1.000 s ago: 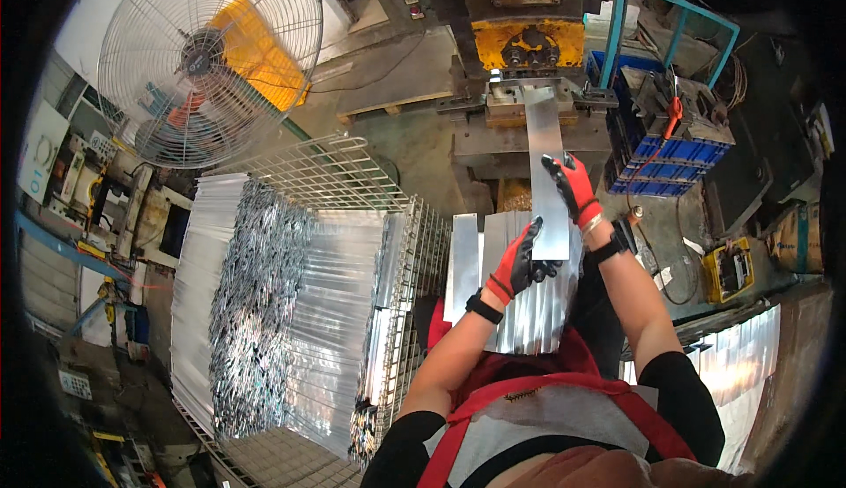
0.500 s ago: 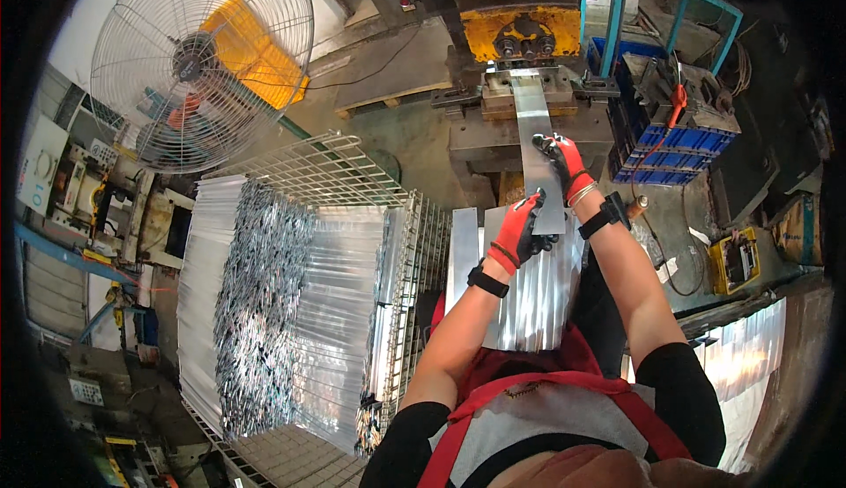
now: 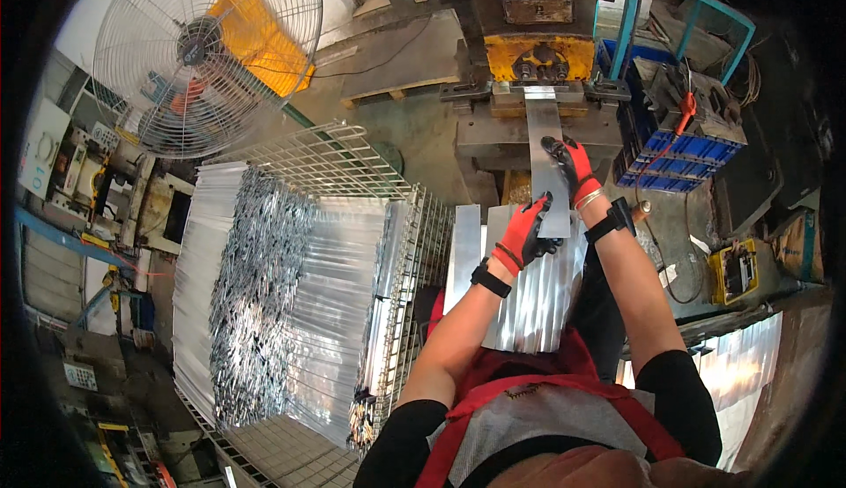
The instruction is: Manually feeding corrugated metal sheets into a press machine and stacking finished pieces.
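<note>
So the piece here is a flat metal strip (image 3: pixel 543 119), long and narrow, plain silver with straight edges and a squared-off near end. It runs pretty much straight out from the person, near end a touch to the right. Far end's up at the press (image 3: pixel 539 58), with a brighter band across it; can't tell how far in it goes. Near end sits over a stack of similar strips (image 3: pixel 526 310).
</note>
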The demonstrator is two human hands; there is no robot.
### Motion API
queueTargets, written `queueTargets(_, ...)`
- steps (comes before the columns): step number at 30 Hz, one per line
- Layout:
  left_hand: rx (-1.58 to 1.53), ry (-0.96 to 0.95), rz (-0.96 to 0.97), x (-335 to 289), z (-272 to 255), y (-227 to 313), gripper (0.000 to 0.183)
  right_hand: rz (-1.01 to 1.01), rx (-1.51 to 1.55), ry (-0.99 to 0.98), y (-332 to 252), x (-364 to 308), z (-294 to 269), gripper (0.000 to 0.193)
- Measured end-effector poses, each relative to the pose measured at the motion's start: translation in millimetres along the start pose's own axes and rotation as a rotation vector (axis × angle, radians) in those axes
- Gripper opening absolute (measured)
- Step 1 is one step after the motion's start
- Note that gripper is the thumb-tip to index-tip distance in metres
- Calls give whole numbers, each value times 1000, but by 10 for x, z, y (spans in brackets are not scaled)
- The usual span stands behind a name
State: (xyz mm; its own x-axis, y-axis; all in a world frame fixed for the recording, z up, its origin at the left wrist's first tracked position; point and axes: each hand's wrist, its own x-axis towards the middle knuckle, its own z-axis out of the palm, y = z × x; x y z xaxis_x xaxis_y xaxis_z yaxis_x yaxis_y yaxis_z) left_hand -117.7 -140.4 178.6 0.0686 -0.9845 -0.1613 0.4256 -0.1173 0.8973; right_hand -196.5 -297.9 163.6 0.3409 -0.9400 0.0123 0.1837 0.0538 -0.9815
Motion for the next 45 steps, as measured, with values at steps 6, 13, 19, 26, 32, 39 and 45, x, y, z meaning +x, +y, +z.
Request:
queueTargets(6, -237, -73, -227, 24, 86, 122, 34, 48, 126, -104, 55, 73, -162, 12)
queueTargets(13, -180, -93, -154, -352, 36, 139, 23, -158, 253, -188, -282, -489, -43, 36)
queueTargets(19, 1285, -68, 172, -988, -405, 515, 21, -827, -1113, 199, -1132, -1206, -93, 64)
queueTargets(26, 1779, -120, 423, -1089, -374, 875, 30, -663, -1629, -725, -1050, -1393, -86, 29)
queueTargets(32, 559, 500, 424, -732, -710, 471, 48, -174, -730, -206, -829, -1140, -143, 20)
queueTargets(39, -211, -54, -181, -523, 129, 195, 51, -46, -90, 69, -342, -334, -77, 17)
queueTargets(45, -483, -302, -285, -51, -2, 171, 42, -26, 79, -9, -299, -18, 64, 14)
